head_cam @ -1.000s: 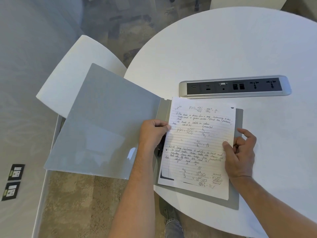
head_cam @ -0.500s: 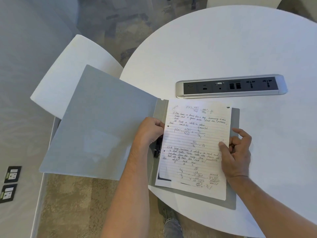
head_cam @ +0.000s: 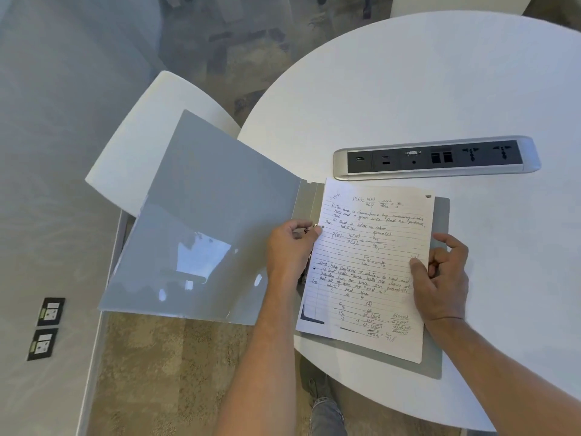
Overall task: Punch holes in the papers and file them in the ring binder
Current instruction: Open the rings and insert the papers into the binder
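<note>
The grey binder [head_cam: 220, 221] lies open at the near edge of the round white table [head_cam: 408, 89], its cover hanging off to the left. The handwritten papers [head_cam: 371, 269] — two punched holes showing along their left edge — already lie on the right half, so only seating and closing the rings seems left. The left hand [head_cam: 290, 250] curls over the rings, grip hidden, while the right hand [head_cam: 440, 278] pinches the papers' right edge, other fingers loosely open.
</note>
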